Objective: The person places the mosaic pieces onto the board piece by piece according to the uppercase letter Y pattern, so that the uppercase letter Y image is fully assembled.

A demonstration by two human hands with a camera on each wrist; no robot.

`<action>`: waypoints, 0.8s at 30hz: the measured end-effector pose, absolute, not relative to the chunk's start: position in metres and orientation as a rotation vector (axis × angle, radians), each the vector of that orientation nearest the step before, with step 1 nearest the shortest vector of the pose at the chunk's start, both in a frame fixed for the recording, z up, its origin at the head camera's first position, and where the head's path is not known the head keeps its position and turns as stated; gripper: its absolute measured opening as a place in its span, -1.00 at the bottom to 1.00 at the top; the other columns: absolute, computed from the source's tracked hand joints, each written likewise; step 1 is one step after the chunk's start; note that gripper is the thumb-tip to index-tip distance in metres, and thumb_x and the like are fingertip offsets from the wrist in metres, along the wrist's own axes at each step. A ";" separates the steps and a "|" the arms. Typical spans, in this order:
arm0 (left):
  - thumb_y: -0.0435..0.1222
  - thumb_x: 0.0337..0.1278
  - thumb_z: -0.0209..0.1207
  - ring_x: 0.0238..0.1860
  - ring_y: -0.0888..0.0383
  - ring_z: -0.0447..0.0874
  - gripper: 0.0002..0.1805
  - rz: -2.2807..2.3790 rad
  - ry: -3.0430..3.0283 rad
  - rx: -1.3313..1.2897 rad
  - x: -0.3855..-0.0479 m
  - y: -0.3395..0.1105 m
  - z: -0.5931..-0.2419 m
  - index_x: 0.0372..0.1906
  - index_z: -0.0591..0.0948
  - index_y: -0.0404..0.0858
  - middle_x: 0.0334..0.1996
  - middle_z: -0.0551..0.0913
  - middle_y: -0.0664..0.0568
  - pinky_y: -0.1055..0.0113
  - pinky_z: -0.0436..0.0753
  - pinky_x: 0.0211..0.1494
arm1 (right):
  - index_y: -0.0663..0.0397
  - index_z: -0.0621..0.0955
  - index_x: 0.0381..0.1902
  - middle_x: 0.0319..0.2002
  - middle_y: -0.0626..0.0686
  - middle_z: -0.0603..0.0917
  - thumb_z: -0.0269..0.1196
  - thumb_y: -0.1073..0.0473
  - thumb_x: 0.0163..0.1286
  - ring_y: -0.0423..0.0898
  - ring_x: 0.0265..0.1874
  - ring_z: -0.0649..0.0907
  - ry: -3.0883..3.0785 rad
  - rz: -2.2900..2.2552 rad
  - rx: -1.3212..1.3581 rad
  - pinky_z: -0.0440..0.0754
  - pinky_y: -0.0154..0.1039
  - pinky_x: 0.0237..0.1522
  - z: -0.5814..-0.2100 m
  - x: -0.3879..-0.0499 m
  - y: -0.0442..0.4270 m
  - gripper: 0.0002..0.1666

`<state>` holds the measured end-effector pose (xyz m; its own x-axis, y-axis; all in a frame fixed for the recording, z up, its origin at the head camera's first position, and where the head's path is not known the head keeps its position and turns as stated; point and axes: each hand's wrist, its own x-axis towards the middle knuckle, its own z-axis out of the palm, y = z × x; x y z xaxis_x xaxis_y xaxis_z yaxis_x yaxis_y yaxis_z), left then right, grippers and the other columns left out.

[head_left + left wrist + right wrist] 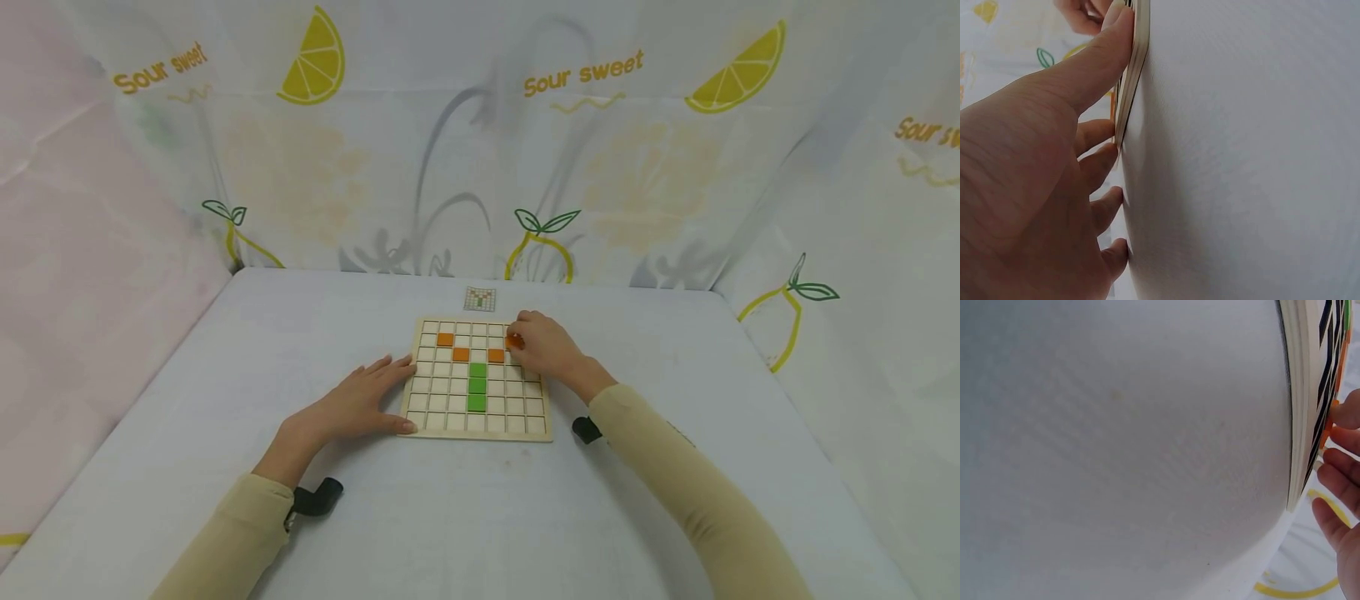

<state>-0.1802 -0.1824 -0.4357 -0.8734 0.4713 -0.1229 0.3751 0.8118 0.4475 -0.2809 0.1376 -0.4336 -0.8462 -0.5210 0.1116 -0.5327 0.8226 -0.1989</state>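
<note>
A square wooden grid board (456,423) lies on the table, its cells pale. Three green tiles (477,386) form a column in its middle. Orange tiles (461,355) sit in cells slanting up to either side. At the board's upper right, my right hand (551,346) pinches an orange tile (514,342) between thumb and index finger, partly covering it; the right wrist view shows this hand (1344,469) from the side. My left hand (352,404) rests at the board's left edge, fingers spread and thumb on the near-left corner, also seen in the left wrist view (1029,162).
A small pattern card (480,299) lies behind the board, showing a similar Y of coloured squares. White cloth covers the table (450,525). A printed fabric curtain (420,150) stands behind it. Black wrist mounts (318,497) hang under both forearms.
</note>
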 end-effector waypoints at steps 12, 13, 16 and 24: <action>0.19 0.01 0.35 0.60 -0.24 -0.08 0.06 0.593 2.771 0.668 -0.180 -0.182 -0.434 0.54 0.20 -0.17 0.59 0.10 -0.06 -0.35 -0.01 0.54 | 0.13 0.73 -0.03 -0.16 0.05 0.65 0.23 0.16 0.38 -0.04 -0.21 0.58 -2.931 0.334 0.857 0.63 -0.16 -0.11 -0.432 -0.279 0.140 -0.72; 0.19 0.01 0.35 0.60 -0.23 -0.08 0.06 0.589 2.771 0.663 -0.180 -0.182 -0.434 0.55 0.19 -0.16 0.59 0.09 -0.05 -0.34 -0.02 0.55 | 0.13 0.72 -0.03 -0.16 0.05 0.65 0.23 0.16 0.38 -0.04 -0.21 0.57 -2.928 0.338 0.862 0.63 -0.16 -0.12 -0.432 -0.278 0.140 -0.72; 0.21 0.00 0.35 0.60 -0.23 -0.08 0.07 0.584 2.774 0.661 -0.181 -0.182 -0.435 0.55 0.19 -0.15 0.59 0.09 -0.04 -0.34 -0.02 0.55 | 0.15 0.72 -0.03 -0.16 0.06 0.65 0.23 0.17 0.39 -0.04 -0.22 0.57 -2.925 0.354 0.870 0.62 -0.15 -0.12 -0.430 -0.277 0.141 -0.72; 0.18 0.01 0.36 0.60 -0.21 -0.06 0.05 0.579 2.780 0.658 -0.183 -0.182 -0.434 0.54 0.21 -0.14 0.59 0.10 -0.02 -0.31 0.01 0.56 | 0.14 0.70 -0.01 -0.09 0.07 0.65 0.18 0.18 0.43 -0.02 -0.09 0.60 -2.959 0.375 0.848 0.63 -0.11 0.04 -0.428 -0.272 0.150 -0.72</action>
